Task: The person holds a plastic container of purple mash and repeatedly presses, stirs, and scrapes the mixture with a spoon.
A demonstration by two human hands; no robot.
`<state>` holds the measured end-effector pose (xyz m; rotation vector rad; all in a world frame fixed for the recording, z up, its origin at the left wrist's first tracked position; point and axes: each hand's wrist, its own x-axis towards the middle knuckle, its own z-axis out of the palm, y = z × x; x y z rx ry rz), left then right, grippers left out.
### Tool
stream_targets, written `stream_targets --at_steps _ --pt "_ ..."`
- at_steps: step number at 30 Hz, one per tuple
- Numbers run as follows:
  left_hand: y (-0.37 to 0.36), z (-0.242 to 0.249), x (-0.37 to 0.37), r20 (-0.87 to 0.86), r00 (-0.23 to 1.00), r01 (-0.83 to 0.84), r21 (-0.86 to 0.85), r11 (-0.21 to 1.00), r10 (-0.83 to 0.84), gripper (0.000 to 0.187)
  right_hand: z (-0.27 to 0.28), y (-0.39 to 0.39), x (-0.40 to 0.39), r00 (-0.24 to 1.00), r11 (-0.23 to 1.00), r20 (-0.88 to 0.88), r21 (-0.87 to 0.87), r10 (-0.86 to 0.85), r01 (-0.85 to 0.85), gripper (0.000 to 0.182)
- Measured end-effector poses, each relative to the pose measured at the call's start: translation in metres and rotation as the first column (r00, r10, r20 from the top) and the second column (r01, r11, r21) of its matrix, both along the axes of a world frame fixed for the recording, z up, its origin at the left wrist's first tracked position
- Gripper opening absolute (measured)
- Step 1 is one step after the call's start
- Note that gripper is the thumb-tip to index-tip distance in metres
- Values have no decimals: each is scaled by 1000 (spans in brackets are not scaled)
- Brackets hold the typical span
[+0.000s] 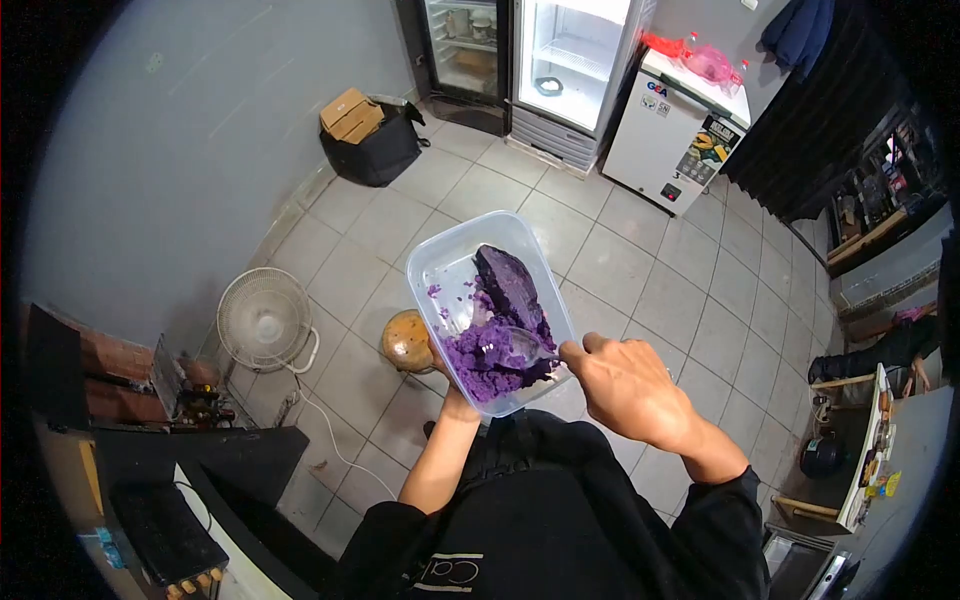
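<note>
A clear plastic container (450, 260) is held out in front of my chest, over the tiled floor. It holds purple mashed paste (490, 355) and a darker purple chunk (508, 285). My left hand (440, 362) supports the container from underneath and is mostly hidden behind it. My right hand (625, 385) grips a metal spoon (525, 345) whose bowl is pressed into the purple mash.
A white floor fan (265, 320) stands at the left with its cord trailing. A brown round stool (405, 340) is below the container. Glass-door fridges (560, 60) and a white chest freezer (680, 125) stand at the back. A black bag with a cardboard box (365, 135) sits by the wall.
</note>
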<state>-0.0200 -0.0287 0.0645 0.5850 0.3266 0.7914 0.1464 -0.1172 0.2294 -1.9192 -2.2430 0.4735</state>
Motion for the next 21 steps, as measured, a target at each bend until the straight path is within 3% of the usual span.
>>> stream_targets --at_steps 5,11,17,21 --pt "0 -12 -2 71 993 -91 -52 995 94 91 -13 -3 5 993 995 65 -49 95 -92 23" --pt "3 -24 2 149 968 -186 -117 975 203 92 -23 -2 1 984 999 176 14 -36 34 18" --pt "3 -19 0 150 956 -234 -139 962 254 95 -28 2 -14 991 999 134 -30 -24 29 15" --pt "3 -17 2 255 943 -170 -188 967 215 96 -34 10 -22 995 997 77 29 68 -70 13"
